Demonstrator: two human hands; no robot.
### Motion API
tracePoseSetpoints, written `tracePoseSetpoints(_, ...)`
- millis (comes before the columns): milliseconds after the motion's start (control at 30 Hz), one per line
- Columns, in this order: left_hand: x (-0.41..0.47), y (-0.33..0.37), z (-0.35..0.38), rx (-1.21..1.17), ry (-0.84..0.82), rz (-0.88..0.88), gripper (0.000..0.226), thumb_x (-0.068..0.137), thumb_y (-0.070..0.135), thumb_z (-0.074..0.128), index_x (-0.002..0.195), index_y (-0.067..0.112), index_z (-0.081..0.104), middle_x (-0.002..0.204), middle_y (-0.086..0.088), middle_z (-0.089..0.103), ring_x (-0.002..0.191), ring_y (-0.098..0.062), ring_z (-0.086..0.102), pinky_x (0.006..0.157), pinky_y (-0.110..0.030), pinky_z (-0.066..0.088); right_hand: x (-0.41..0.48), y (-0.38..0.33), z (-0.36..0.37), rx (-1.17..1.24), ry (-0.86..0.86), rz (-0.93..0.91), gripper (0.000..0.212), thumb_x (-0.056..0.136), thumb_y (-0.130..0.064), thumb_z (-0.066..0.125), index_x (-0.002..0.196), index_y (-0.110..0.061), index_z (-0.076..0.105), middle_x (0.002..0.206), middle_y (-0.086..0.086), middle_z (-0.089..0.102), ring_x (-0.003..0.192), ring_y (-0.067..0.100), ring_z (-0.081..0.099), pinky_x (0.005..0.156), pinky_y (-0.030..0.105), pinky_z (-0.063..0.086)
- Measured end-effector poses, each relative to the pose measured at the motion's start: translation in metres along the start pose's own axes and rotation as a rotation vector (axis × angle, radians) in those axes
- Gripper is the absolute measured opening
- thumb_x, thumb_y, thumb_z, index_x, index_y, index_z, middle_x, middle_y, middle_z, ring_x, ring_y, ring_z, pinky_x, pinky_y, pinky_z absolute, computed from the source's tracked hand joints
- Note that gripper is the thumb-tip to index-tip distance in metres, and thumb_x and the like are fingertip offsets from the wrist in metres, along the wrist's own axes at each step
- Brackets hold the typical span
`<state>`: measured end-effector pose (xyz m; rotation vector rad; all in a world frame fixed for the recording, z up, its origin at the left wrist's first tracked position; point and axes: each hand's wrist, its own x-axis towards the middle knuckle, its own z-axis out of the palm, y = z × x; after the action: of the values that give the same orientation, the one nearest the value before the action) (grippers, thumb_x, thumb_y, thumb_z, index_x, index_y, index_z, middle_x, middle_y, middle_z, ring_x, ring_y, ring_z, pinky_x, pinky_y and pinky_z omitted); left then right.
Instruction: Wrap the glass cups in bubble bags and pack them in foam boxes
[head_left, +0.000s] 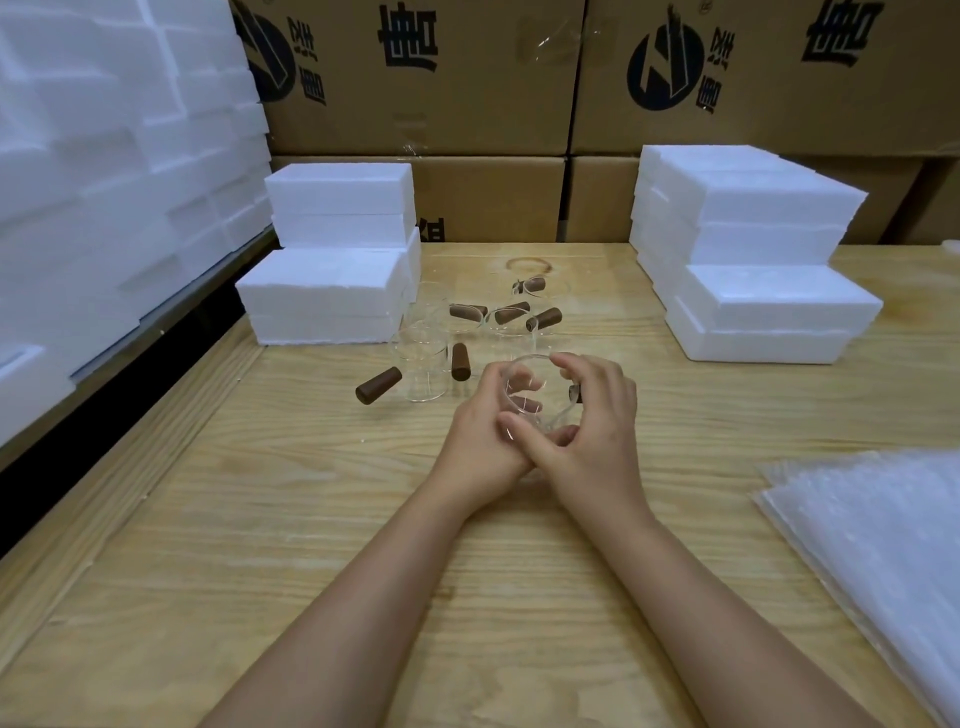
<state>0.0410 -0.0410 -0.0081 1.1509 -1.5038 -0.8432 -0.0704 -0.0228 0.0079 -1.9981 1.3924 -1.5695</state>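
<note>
Both of my hands hold one clear glass cup (530, 389) over the middle of the wooden table (260, 519). My left hand (483, 431) curls round its left side and bottom. My right hand (597, 421) wraps its right side, where the brown wooden handle is mostly hidden under the fingers. Several more glass cups with brown wooden handles (423, 371) stand just beyond, in a loose group. A stack of bubble bags (883, 545) lies at the right edge. White foam boxes are stacked at the left (332, 291) and at the right (753, 270).
Cardboard cartons (467, 104) form a wall behind the table. A tall pile of white foam pieces (104, 182) fills the left side, beside the table's left edge.
</note>
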Motion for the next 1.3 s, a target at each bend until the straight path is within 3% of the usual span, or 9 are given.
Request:
tracePoseSetpoints(200,-0.002,0.006,-0.003,0.034,0.013,0.046,0.055,0.063,0.043,0.079,0.108,0.041,0.047,0.111,0.03,0.056,0.085,0.006,0.06,0.069,-0.008,0.044,0.002,0.0,0.001,0.171,0.114,0.099,0.063,0.076,-0.057,0.055,0.13,-0.027,0.042,0.127,-0.001,0.037,0.123,0.015,0.032,0.107,0.018,0.028)
tracePoseSetpoints(300,-0.002,0.007,-0.004,0.086,-0.001,0.083,0.066,0.064,0.038,0.085,0.116,0.042,0.044,0.12,0.024,0.053,0.088,-0.001,0.06,0.075,-0.015,0.046,0.008,0.002,0.001,0.361,0.215,0.274,0.054,0.087,-0.049,0.052,0.133,-0.024,0.04,0.132,0.004,0.036,0.123,0.022,0.044,0.101,0.027,0.042)
tracePoseSetpoints(500,-0.003,0.004,-0.004,0.109,0.007,0.105,0.071,0.066,0.03,0.088,0.122,0.038,0.044,0.073,0.003,0.065,0.068,-0.001,0.061,0.067,-0.009,0.044,0.014,0.006,0.004,0.621,0.249,0.499,0.014,0.088,-0.031,0.065,0.095,-0.023,0.056,0.081,-0.005,0.059,0.082,0.032,0.066,0.067,0.031,0.055)
tracePoseSetpoints(600,-0.002,0.003,-0.005,0.104,0.001,0.105,0.069,0.068,0.024,0.087,0.118,0.041,0.044,0.063,0.015,0.06,0.06,0.0,0.058,0.064,-0.01,0.045,0.014,0.007,0.006,0.629,0.266,0.505,0.021,0.083,-0.034,0.069,0.089,-0.023,0.052,0.078,-0.003,0.058,0.081,0.032,0.067,0.06,0.023,0.05)
tracePoseSetpoints(767,-0.003,0.004,-0.004,0.151,-0.037,0.194,0.068,0.071,0.004,0.08,0.128,0.023,0.047,0.11,0.02,0.051,0.064,-0.005,0.055,0.064,-0.01,0.044,0.013,0.004,0.008,0.597,0.259,0.607,0.039,0.074,-0.043,0.075,0.087,-0.027,0.043,0.075,-0.009,0.05,0.076,0.021,0.064,0.075,0.037,0.054)
tracePoseSetpoints(900,-0.004,0.005,-0.003,0.187,-0.062,0.22,0.072,0.072,0.005,0.077,0.119,0.043,0.039,0.118,0.032,0.043,0.073,0.001,0.054,0.067,-0.009,0.04,0.015,0.001,0.007,0.521,0.167,0.657,0.053,0.062,-0.054,0.078,0.088,-0.034,0.036,0.102,0.004,0.049,0.089,0.022,0.062,0.07,0.031,0.053)
tracePoseSetpoints(1000,-0.003,0.004,-0.003,0.169,-0.044,0.215,0.071,0.069,-0.002,0.075,0.118,0.038,0.042,0.115,0.024,0.047,0.07,0.002,0.053,0.065,-0.009,0.04,0.015,0.001,0.007,0.396,0.063,0.626,0.062,0.057,-0.055,0.079,0.095,-0.035,0.036,0.104,-0.004,0.035,0.083,0.007,0.053,0.052,0.011,0.045)
tracePoseSetpoints(1167,0.0,0.002,-0.004,0.145,-0.008,0.161,0.069,0.068,-0.005,0.073,0.122,0.027,0.044,0.113,0.017,0.051,0.069,0.004,0.052,0.061,-0.008,0.04,0.016,0.006,0.003,0.228,-0.132,0.514,0.078,0.052,-0.052,0.083,0.109,-0.034,0.033,0.11,-0.002,0.026,0.101,0.01,0.046,0.073,0.012,0.039)
tracePoseSetpoints(1300,0.0,0.0,-0.006,0.149,0.015,0.117,0.067,0.067,-0.001,0.073,0.119,0.029,0.044,0.075,0.015,0.047,0.053,0.003,0.045,0.055,-0.008,0.034,0.016,0.01,-0.004,0.168,-0.255,0.451,0.08,0.052,-0.048,0.085,0.112,-0.034,0.034,0.113,-0.002,0.025,0.112,0.011,0.041,0.089,0.018,0.038)
